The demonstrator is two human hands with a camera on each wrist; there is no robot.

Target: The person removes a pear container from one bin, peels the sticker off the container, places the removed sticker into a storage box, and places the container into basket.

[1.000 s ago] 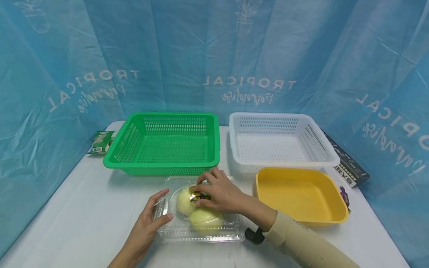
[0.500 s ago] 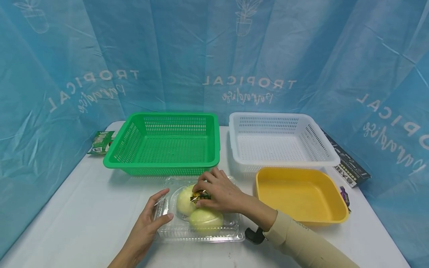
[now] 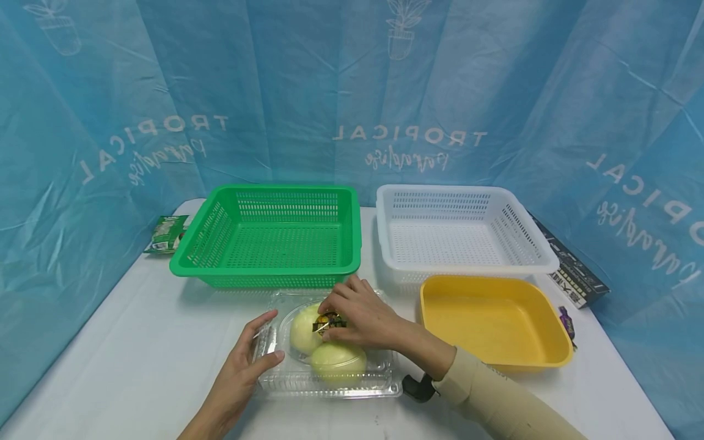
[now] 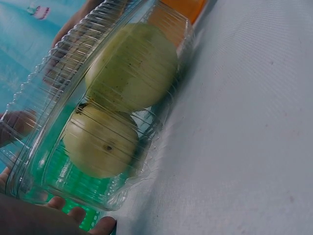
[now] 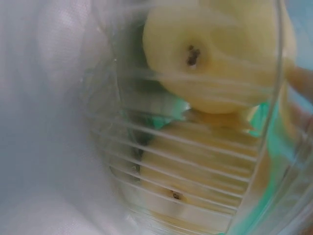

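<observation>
Clear container [image 3: 297,384]: on surface [image 3: 137,342] before green basket [image 3: 266,271], holding two pale fruits [image 3: 338,362] | left hand [image 3: 241,359]: spread at its left edge, likely steadying it | right hand [image 3: 360,315]: bent over dark label [image 3: 326,324] on top; pinching or pressing, cannot tell

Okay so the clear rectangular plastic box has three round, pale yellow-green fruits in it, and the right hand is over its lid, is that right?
Not quite: the clear rectangular plastic box has two round, pale yellow-green fruits in it, not three, as the left wrist view shows through its side. The right hand is over its lid, as you said.
</observation>
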